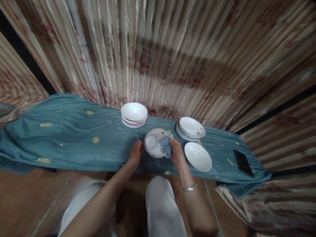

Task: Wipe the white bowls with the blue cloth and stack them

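Note:
A white plate with small coloured spots (155, 144) is held tilted over the teal cloth (74, 135). My left hand (135, 154) grips its left rim. My right hand (175, 149) presses a light blue rag (166, 143) against the plate's right side. A stack of white bowls with red-edged rims (134, 114) stands just behind the plate. To the right lie a stack of white plates (190, 129) and a single white plate (197, 156) close to my right wrist.
A dark phone (243, 163) lies on the cloth at the far right. A striped curtain (172, 59) hangs right behind the cloth. My knees in white trousers (160, 204) are below, over a brown floor (27, 197).

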The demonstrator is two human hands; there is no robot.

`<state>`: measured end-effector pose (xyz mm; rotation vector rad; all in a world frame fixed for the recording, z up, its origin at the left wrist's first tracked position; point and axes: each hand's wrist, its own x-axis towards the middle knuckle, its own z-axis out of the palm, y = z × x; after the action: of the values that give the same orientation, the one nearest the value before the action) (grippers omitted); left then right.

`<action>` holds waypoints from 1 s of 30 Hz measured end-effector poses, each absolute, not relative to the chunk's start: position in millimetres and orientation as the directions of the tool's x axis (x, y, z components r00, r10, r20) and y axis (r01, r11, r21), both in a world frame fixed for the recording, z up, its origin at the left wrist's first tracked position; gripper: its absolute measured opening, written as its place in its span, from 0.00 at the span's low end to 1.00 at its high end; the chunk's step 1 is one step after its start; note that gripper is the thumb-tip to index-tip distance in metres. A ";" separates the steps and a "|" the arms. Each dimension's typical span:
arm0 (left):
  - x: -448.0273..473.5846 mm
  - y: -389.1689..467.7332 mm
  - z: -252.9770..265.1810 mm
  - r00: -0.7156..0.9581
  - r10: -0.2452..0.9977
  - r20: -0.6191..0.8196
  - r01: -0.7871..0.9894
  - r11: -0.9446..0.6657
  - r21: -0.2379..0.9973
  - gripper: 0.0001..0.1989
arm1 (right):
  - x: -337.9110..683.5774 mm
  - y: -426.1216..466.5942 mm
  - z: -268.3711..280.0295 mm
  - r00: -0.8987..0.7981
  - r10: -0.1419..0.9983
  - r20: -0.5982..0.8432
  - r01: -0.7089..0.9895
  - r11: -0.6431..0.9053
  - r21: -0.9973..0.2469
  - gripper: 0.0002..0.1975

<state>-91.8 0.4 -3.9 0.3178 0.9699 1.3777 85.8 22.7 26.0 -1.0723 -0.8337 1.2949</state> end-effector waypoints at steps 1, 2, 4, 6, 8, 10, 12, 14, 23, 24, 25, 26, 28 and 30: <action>-93.3 1.5 -2.0 -0.107 0.897 -0.430 -0.685 0.247 0.685 0.09 | 89.0 24.3 20.3 0.107 0.987 -0.121 -0.364 -0.074 -0.928 0.15; -95.1 2.1 0.8 -0.113 0.878 -0.465 -0.689 0.268 0.673 0.08 | 92.2 26.2 14.7 0.094 0.984 -0.149 -0.391 -0.101 -0.915 0.14; -99.3 2.5 7.1 -0.109 0.857 -0.504 -0.685 0.303 0.662 0.07 | 97.9 30.8 4.9 0.090 0.975 -0.205 -0.427 -0.148 -0.892 0.13; -103.8 2.7 10.7 -0.078 0.857 -0.510 -0.670 0.334 0.663 0.06 | 101.9 36.7 -2.8 0.110 0.961 -0.252 -0.404 -0.188 -0.895 0.13; -107.6 3.2 9.9 -0.040 0.866 -0.498 -0.652 0.355 0.670 0.06 | 102.9 43.7 -8.5 0.133 0.953 -0.272 -0.339 -0.214 -0.916 0.15; -110.4 4.2 5.8 -0.005 0.882 -0.472 -0.637 0.361 0.681 0.05 | 100.6 51.4 -13.0 0.140 0.954 -0.264 -0.278 -0.218 -0.935 0.17; -112.0 5.3 1.3 0.019 0.894 -0.448 -0.628 0.359 0.690 0.04 | 96.4 59.4 -16.6 0.137 0.960 -0.245 -0.244 -0.207 -0.947 0.18; -112.5 6.2 -0.9 0.019 0.892 -0.452 -0.635 0.360 0.684 0.04 | 92.6 66.9 -19.3 0.130 0.975 -0.182 -0.142 -0.164 -0.976 0.19; -105.6 7.7 10.7 0.005 0.835 -0.550 -0.707 0.392 0.588 0.10 | 90.0 94.4 -7.8 0.012 1.000 0.021 0.200 0.018 -0.980 0.17; -104.7 7.7 11.3 0.000 0.839 -0.543 -0.710 0.383 0.591 0.10 | 88.5 98.1 -3.7 -0.037 0.999 0.040 0.258 0.048 -0.965 0.17; -103.9 7.9 11.6 -0.003 0.844 -0.536 -0.712 0.375 0.594 0.09 | 86.3 101.8 0.8 -0.089 0.995 0.052 0.313 0.077 -0.947 0.16; -103.2 8.2 11.7 -0.004 0.849 -0.529 -0.713 0.368 0.597 0.09 | 83.7 105.4 5.5 -0.141 0.988 0.056 0.363 0.104 -0.926 0.16; -102.1 9.3 11.3 -0.008 0.853 -0.522 -0.720 0.358 0.594 0.09 | 77.2 110.9 15.5 -0.233 0.971 0.052 0.430 0.150 -0.890 0.15; -101.0 11.1 10.0 -0.006 0.852 -0.523 -0.737 0.350 0.579 0.08 | 69.1 112.8 25.7 -0.317 0.946 0.065 0.477 0.218 -0.851 0.14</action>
<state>-101.0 11.1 10.0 0.1506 0.9507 1.2601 69.1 112.8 25.7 -1.3120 -1.8949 1.0044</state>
